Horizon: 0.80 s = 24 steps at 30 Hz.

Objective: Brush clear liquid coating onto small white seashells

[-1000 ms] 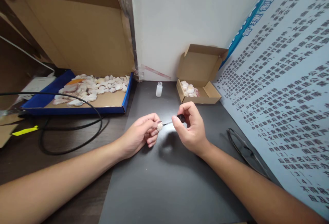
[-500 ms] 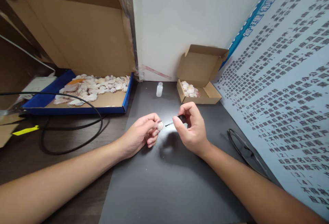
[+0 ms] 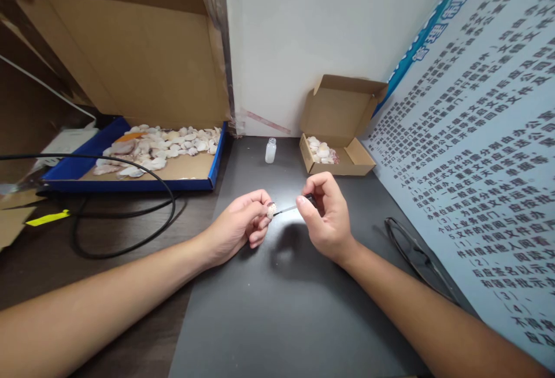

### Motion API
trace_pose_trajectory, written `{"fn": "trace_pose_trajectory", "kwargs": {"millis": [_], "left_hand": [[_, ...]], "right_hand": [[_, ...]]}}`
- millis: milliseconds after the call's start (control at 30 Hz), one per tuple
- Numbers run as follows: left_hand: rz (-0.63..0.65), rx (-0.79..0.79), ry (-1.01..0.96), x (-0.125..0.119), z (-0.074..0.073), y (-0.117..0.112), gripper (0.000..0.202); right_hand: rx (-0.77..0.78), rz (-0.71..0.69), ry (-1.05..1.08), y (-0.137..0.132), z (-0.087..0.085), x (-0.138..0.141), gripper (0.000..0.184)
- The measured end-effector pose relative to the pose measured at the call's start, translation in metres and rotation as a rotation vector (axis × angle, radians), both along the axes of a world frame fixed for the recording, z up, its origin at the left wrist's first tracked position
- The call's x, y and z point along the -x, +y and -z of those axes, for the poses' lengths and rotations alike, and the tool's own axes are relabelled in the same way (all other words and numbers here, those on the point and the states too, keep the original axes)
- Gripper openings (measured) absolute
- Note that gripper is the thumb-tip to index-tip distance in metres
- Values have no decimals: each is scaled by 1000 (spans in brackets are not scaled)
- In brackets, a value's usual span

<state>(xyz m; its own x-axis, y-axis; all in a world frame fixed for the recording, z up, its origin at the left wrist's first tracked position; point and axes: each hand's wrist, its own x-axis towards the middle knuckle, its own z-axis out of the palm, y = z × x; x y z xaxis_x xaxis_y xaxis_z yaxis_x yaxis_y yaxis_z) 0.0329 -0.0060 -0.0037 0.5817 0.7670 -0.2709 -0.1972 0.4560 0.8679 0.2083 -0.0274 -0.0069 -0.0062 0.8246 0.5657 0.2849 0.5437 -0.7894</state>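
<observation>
Between the thumb and fingers of my left hand (image 3: 243, 219) is a small speckled seashell (image 3: 271, 211), held above the dark grey mat (image 3: 260, 320). My right hand (image 3: 327, 216) grips a small applicator brush (image 3: 286, 209) by its black cap, the thin stem pointing left. The dark brush tip reaches the shell's right side and appears to touch it. Beyond both hands, an uncapped little glass bottle (image 3: 270, 151) with whitish contents stands upright on the mat.
Left, a blue-rimmed cardboard box (image 3: 212, 173) holds many shells; a black cable (image 3: 173, 210) loops before it. A small cardboard box (image 3: 362, 161) with shells sits back right. Eyeglasses (image 3: 416, 251) lie at right beside a printed poster (image 3: 498, 164).
The brush tip has come up to the shell; a gap showed between them before. My left hand keeps the shell in nearly the same place.
</observation>
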Motion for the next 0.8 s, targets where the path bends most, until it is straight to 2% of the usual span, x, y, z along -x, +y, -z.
{"fn": "trace_pose_trajectory", "kwargs": {"millis": [267,467,667,800], "left_hand": [[1,-12,3,0,0,0,15],[-1,-8,4,-1,0,0,13],[8,-5,-4,-1,-1,0,12],[9,3,-2,-1,-1,-1,11]], "right_hand": [[22,57,-47,-1,-1,1,19],[6,4,-16,-1,0,1,16],[16,56,-63,-1,-2,1,18],[13,8,-35,-1,-1,-1,14]]}}
